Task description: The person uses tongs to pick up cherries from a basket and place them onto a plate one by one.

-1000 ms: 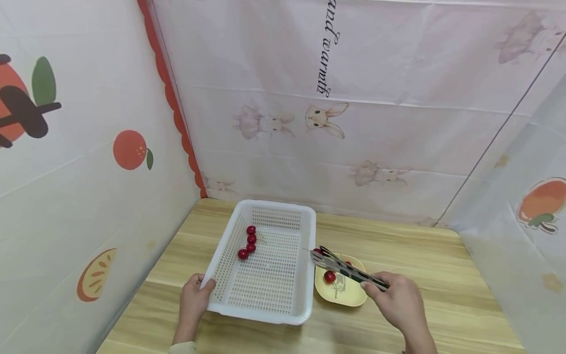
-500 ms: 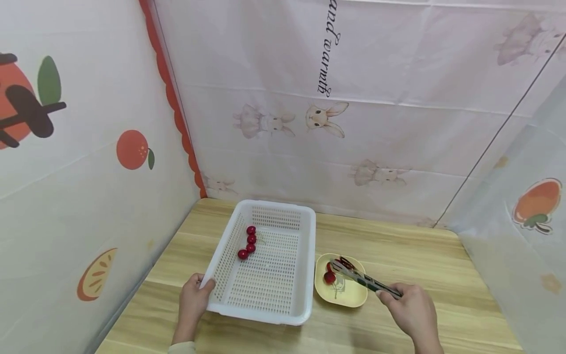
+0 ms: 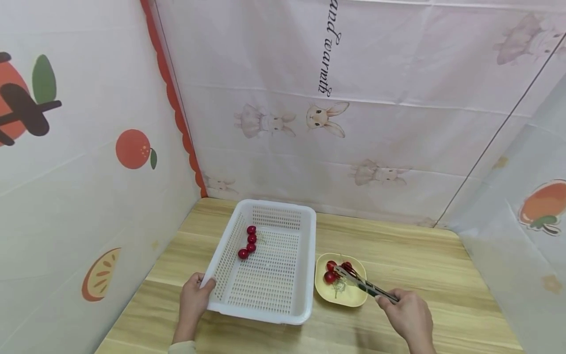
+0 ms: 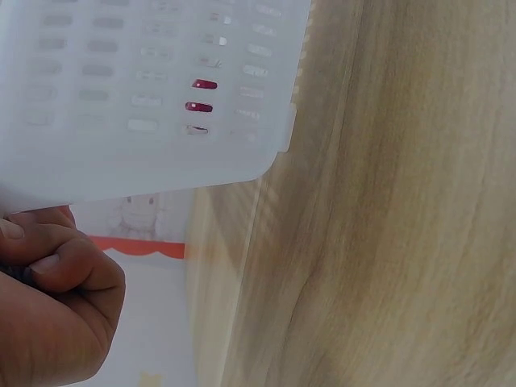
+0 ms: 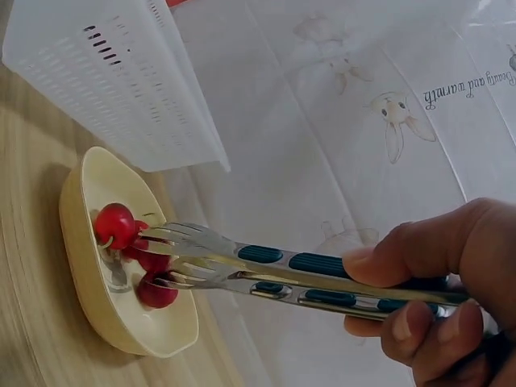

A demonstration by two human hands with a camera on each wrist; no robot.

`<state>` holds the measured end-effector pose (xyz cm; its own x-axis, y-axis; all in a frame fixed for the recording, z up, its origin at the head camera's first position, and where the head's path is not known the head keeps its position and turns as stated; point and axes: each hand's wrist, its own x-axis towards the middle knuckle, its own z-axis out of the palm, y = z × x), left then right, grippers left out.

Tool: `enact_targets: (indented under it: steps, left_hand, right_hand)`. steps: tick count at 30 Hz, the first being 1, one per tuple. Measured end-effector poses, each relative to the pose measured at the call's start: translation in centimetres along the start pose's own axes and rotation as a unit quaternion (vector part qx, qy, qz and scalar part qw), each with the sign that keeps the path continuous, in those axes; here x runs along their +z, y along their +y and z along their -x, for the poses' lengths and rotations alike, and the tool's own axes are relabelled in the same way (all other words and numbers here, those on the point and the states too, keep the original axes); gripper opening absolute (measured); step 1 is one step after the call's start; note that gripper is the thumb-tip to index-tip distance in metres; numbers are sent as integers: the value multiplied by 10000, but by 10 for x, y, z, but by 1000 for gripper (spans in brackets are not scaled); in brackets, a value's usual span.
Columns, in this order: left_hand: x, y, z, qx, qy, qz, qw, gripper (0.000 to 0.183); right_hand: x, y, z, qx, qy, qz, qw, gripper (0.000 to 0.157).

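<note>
My left hand (image 3: 193,302) grips the near left corner of a white perforated plastic basket (image 3: 312,246), thumb over the rim. Several red cherries (image 3: 251,239) lie along its left side; through the slots in the left wrist view, red patches show. In my right hand (image 3: 409,314) are metal tongs (image 3: 369,286) with dark green grip inlays and fork-shaped ends. Their tines reach into a pale yellow dish (image 3: 349,298), parted from each other and right at the red cherries (image 5: 117,226) there. Thin stems lie among these cherries.
The dish stands close against the basket's right side on a wood-grain table (image 3: 424,255). A printed rabbit sheet (image 3: 389,137) hangs behind, and fruit-patterned sheets (image 3: 146,216) close off both sides.
The tongs have moved from the basket's right rim, where a cherry was at their tips, rightward and down over the dish. My left hand and the basket stay put.
</note>
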<state>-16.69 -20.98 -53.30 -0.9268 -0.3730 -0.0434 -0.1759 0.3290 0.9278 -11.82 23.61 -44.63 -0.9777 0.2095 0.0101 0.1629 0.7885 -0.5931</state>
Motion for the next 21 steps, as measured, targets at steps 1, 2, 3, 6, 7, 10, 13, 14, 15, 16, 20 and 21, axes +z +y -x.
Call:
enact_targets:
  steps: [1, 2, 3, 6, 7, 10, 13, 14, 15, 16, 20, 21]
  left_hand:
    - [0, 0, 0, -9, 2, 1, 10000, 19]
    - [0, 0, 0, -14, 12, 4, 10000, 18]
    - [0, 0, 0, -12, 14, 7, 10000, 19]
    - [1, 1, 0, -3, 38, 16, 10000, 18]
    - [1, 1, 0, 13, 45, 21, 10000, 18]
    - [1, 0, 0, -23, 40, 21, 10000, 18]
    - [0, -1, 0, -56, 52, -44, 10000, 19]
    - [0, -1, 0, -70, 55, -77, 9999, 19]
    - [-1, -2, 0, -73, 56, -115, 9999, 19]
    - [-1, -2, 0, -78, 58, -130, 9999, 19]
    - [0, -2, -1, -82, -4, -118, 9999, 18]
    - [1, -2, -2, -84, -10, -106, 9999, 17]
  right_hand:
    - [0, 0, 0, -3, 12, 12, 10000, 20]
    - [0, 0, -1, 4, 24, 10, 10000, 21]
    - [0, 0, -1, 4, 35, 21, 10000, 22]
    - [-1, 0, -2, -1, 59, 60, 10000, 24]
    - [-1, 0, -3, 3, 65, 64, 10000, 25]
    - [-3, -2, -3, 16, 85, 76, 9999, 26]
    - [-5, -6, -3, 11, 99, 18, 9999, 26]
    - [-6, -8, -2, -8, 111, 6, 9999, 27]
    - [-7, -9, -2, 3, 130, -10, 9999, 27]
    - [-8, -12, -2, -7, 159, -26, 9999, 28]
    - [-11, -20, -2, -116, 321, -34, 9994, 29]
    - [-12, -22, -2, -131, 361, -44, 9993, 29]
